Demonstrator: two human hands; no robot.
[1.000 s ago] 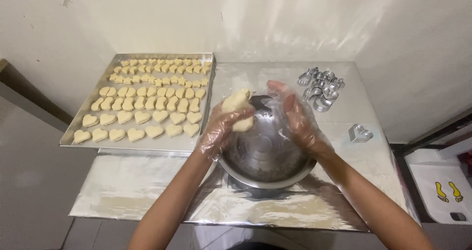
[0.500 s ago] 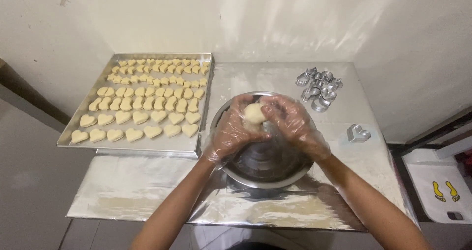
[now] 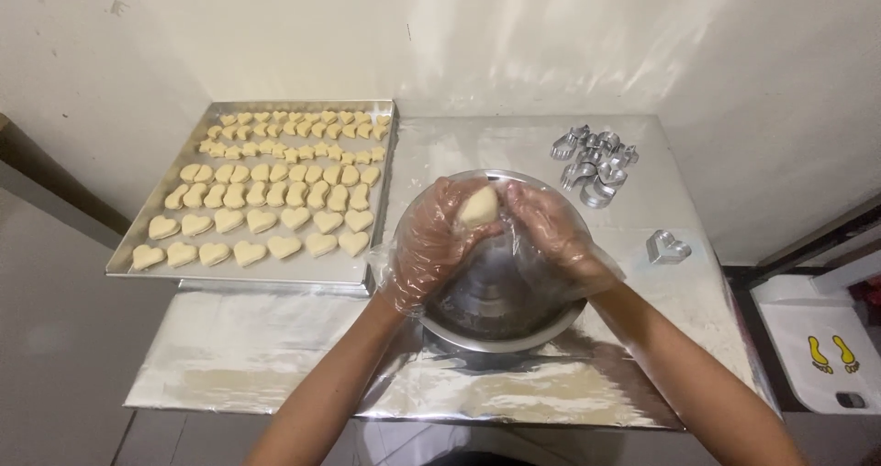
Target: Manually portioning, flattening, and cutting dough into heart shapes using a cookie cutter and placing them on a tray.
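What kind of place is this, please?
Probably a home baking corner, not a shop. A tray of cut dough shapes lies on a foil-covered table, metal cutters sit nearby, and gloved hands, left and right, press a dough ball over a steel bowl.

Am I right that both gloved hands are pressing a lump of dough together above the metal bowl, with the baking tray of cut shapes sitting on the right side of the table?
Not quite: the baking tray of cut shapes sits on the left side, as the head view shows. The rest holds: the left hand and right hand, both in clear gloves, press a lump of dough together above the metal bowl.
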